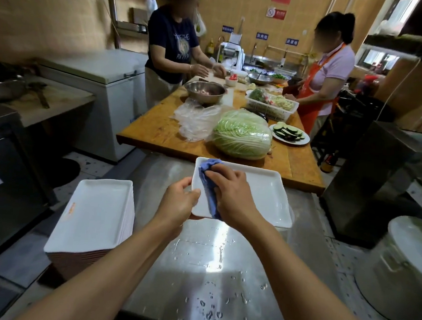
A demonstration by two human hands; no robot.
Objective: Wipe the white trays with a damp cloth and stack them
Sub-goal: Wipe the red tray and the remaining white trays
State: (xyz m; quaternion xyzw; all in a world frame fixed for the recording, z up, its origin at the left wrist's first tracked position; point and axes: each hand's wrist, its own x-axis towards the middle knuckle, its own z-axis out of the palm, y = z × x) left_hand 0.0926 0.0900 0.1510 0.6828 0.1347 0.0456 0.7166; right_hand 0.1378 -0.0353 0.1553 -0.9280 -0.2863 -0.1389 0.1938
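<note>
A white rectangular tray [264, 195] is held a little above the wet steel table [198, 270]. My left hand [179, 200] grips the tray's left rim, thumb on top and fingers underneath. My right hand [230, 193] presses a blue damp cloth [209, 184] onto the tray's left part, fingers curled over the cloth. At the lower left stands a tall stack of white trays [93, 214], apart from both hands.
A wooden table [157, 131] ahead holds a napa cabbage [243, 134], plastic bags, a steel bowl [205, 91], a white basket [270, 106] and a plate of sliced vegetables [289, 133]. Two people work there. A large lidded pot [401, 268] stands right, a chest freezer [106, 79] left.
</note>
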